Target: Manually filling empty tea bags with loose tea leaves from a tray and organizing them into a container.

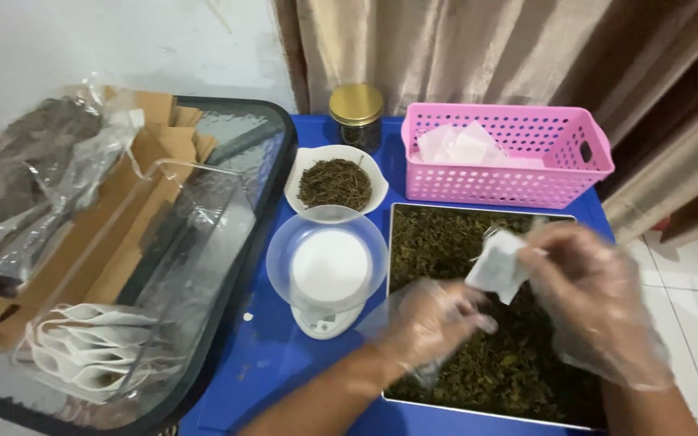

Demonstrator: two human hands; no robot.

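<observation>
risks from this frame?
1. The sachet is pinched between both gloved hands, left and right, above the tray of dried leaves; loose gloves could let it slip into the leaves.
2. Motion blur on the hands suggests fast handling; leaves may scatter onto the blue table.
3. The scale with its clear bowl sits beside the left hand; a bump might tip it.
</observation>
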